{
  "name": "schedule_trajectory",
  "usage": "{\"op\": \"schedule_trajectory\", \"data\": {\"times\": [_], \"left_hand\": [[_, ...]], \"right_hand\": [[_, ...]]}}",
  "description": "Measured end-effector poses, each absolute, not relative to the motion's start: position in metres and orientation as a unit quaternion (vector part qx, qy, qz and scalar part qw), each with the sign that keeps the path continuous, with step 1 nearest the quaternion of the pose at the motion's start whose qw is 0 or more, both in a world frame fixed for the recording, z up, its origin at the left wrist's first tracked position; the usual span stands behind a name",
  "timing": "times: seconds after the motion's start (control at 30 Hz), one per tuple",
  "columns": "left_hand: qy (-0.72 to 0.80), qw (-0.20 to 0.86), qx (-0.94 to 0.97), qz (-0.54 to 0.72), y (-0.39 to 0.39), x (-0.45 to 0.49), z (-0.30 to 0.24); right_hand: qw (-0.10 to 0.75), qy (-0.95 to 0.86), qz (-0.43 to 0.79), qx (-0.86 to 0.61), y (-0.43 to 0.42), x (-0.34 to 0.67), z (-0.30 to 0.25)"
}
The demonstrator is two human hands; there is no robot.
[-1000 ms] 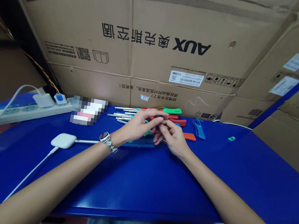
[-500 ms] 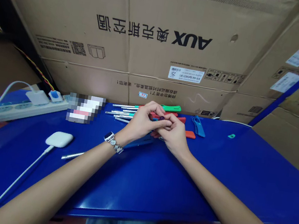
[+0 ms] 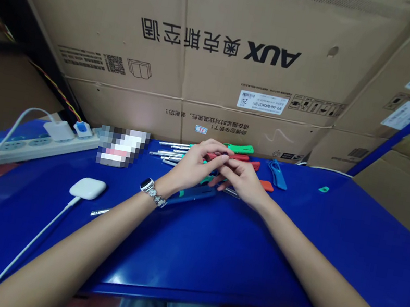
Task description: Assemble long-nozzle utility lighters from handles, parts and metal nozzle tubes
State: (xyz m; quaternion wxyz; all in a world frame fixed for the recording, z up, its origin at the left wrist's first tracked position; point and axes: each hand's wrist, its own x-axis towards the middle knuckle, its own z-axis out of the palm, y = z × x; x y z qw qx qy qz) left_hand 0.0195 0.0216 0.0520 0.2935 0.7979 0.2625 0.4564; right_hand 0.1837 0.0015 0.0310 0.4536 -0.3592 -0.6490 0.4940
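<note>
Dark knob now obscured | left hand (image 3: 195,165), right hand (image 3: 245,179): fingertips together, contents indeterminate | blue lighter (image 3: 195,194): hands' 7 o'clock

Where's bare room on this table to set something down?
Between the left forearm, right forearm and front edge of the table; also between right forearm, green piece and cardboard at right. Crowded: around left hand and right hand, among colored handles.
</note>
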Motion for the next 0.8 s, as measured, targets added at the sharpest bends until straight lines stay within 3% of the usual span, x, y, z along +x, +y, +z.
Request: {"op": "schedule_trajectory", "data": {"times": [0.23,0.6,0.8], "left_hand": [[0.300,0.308,0.732,0.529,0.025,0.027,0.045],[0.252,0.306,0.783,0.479,0.021,0.015,0.050],[0.290,0.282,0.749,0.525,0.023,0.022,0.050]], "right_hand": [[0.550,-0.589,0.422,-0.415,-0.001,0.172,0.026],[0.469,-0.715,0.360,-0.373,-0.005,0.187,0.022],[0.549,-0.657,0.325,-0.402,0.000,0.176,0.016]]}}
